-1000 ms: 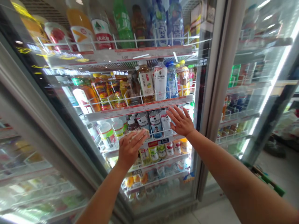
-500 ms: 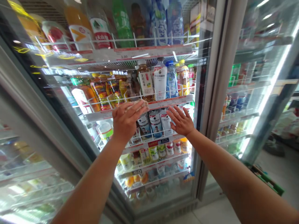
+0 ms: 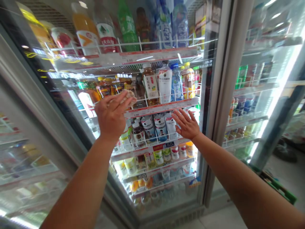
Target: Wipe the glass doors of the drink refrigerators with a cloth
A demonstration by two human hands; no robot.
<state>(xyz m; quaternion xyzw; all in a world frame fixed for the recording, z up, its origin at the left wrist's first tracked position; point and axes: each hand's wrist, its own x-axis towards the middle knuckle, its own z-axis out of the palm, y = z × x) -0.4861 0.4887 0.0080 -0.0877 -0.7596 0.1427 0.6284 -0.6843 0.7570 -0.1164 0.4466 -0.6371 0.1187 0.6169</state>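
Observation:
My left hand [image 3: 111, 113] presses a crumpled whitish cloth [image 3: 127, 95] flat against the glass door [image 3: 143, 165] of a drinks fridge, level with the second shelf. My right hand [image 3: 187, 124] lies open on the same glass further right, fingers spread, near the door's right frame [image 3: 220, 105]. Behind the glass stand rows of bottles [image 3: 164, 84] on white wire shelves with price strips [image 3: 162, 108].
A second fridge door [image 3: 257, 95] with drinks stands to the right of the frame. Another glass-fronted case [image 3: 26, 165] is at the left. Pale floor tiles [image 3: 226, 216] show at the bottom right, with a green object [image 3: 281, 190] beside them.
My left hand has slid the cloth up the glass and to the left, from the third shelf's level to the second. My right hand has stayed in place.

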